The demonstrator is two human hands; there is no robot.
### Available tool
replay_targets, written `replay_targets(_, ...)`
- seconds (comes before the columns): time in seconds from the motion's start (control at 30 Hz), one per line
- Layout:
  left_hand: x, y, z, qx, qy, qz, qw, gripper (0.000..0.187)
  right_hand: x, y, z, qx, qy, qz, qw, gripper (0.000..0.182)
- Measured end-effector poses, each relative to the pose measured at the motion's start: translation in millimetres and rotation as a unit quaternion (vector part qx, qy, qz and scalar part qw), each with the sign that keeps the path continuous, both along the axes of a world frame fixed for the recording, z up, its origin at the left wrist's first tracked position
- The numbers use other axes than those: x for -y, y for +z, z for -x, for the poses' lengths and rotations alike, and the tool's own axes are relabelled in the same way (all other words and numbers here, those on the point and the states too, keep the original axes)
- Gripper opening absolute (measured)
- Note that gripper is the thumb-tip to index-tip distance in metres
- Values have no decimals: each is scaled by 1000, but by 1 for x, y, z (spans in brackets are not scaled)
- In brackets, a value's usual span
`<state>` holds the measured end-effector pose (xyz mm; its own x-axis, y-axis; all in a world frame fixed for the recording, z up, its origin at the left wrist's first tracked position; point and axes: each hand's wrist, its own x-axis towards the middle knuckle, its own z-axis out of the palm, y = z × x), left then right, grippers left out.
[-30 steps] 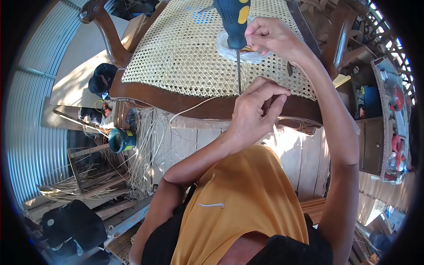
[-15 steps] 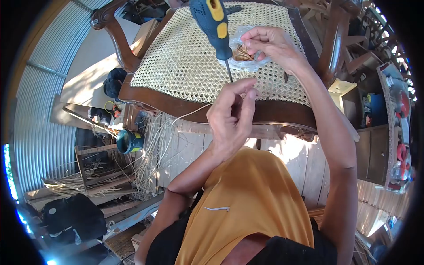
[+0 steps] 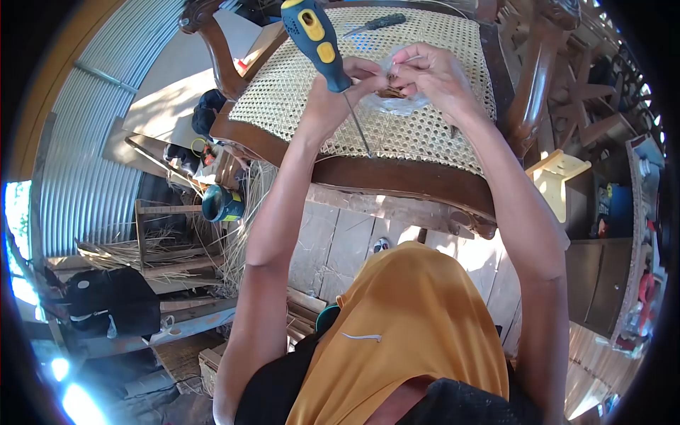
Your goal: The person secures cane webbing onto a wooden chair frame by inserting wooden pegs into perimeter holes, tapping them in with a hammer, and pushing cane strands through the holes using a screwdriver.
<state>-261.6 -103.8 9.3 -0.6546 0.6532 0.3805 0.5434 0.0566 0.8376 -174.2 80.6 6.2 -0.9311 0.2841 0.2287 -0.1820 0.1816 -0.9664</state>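
A woven cane seat [image 3: 414,142] lies in front of me inside a dark brown wooden frame [image 3: 404,177]. On it rests a clear plastic bag [image 3: 398,106] holding small brown slivers [image 3: 389,93]. My right hand [image 3: 446,85] is closed in a pinch above the bag. My left hand [image 3: 326,106] reaches in from the left, its fingertips meeting the right ones; what they pinch is too small to tell. A screwdriver [image 3: 330,71] with a blue and yellow handle stands tilted, its tip at the front edge of the cane, partly covering my left hand.
A dark-handled pointed tool [image 3: 386,21] lies farther back on the cane. Carved chair arms [image 3: 528,99] rise at both sides. A dark green bucket [image 3: 221,203] and loose cane strands [image 3: 244,241] are at left. A cabinet [image 3: 602,283] stands at right.
My left hand has moved up and away from the seat's front edge to join my right hand at the bag. The screwdriver still stands in the cane.
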Motion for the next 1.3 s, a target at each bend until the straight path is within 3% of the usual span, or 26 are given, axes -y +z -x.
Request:
replay_targets(0.03,-6,-1,2,8,-35,25,999,25,3,0,-1,7,0,-5,1000,18)
replay_targets(0.23,-21,-3,2,70,-13,2,997,14,-5,-11,5,-40,-15,18,999,14)
replay_targets(0.37,-18,-1,0,25,27,64,997,17,-3,-10,3,-53,-17,4,998,20)
replay_targets(0.47,-19,-2,-1,-30,78,118,990,20,-5,-13,3,-51,-17,-1,999,24)
replay_targets(0.6,-18,-14,14,-262,74,55,961,35,-10,-9,-1,-24,-18,19,999,28)
replay_targets(0.7,-19,-23,15,-131,-9,-41,991,39,-4,3,-11,-4,-48,39,998,31)
replay_targets(0.73,-20,-24,16,-134,-20,-40,990,39,-1,6,-12,8,-55,42,998,32)
replay_targets(0.8,-21,-21,13,38,-99,-111,988,36,1,10,-11,27,-69,40,996,35)
replay_targets(0.87,-12,7,-2,-96,-36,-37,994,29,1,9,-6,29,-84,36,995,37)
replay_targets(0.97,-15,6,17,-128,-67,-47,988,26,6,25,-14,45,-101,42,993,41)
replay_targets(1.13,-15,30,1,-18,-145,-36,989,22,34,45,-50,31,-188,56,980,38)
replay_targets(1.23,-28,16,2,-69,-217,-139,964,22,37,35,-64,-2,-225,71,972,34)
replay_targets(1.3,-33,10,3,-83,-231,-120,962,22,42,32,-70,-27,-236,87,968,31)
